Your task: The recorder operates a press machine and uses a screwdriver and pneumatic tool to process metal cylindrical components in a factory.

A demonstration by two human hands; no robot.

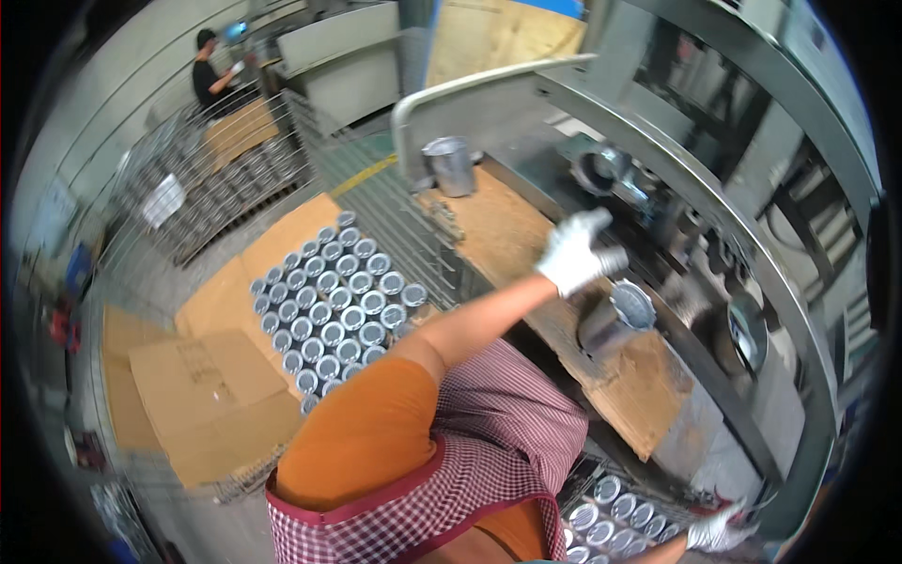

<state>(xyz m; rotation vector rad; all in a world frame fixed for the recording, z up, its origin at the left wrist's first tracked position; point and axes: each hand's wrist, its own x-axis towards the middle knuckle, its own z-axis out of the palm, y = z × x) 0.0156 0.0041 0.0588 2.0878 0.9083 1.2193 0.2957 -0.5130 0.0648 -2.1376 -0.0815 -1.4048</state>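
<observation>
My left hand, in a white glove, reaches over the worn wooden board on the bench. Its fingers are spread and nothing is in them. Just nearer and to its right, a grey metal cup stands on the board, apart from the hand. Another metal cup is at the board's far left end. At the lower right, my gloved right hand is by the bench's near end, beside several round-topped metal parts. Its fingers look stretched out, with nothing visible in them.
Beyond the board, a press-like machine has a curved grey rail in front. To the left, rows of metal cups stand on cardboard in a wire cage. Another person works at the far left, behind a second loaded cage.
</observation>
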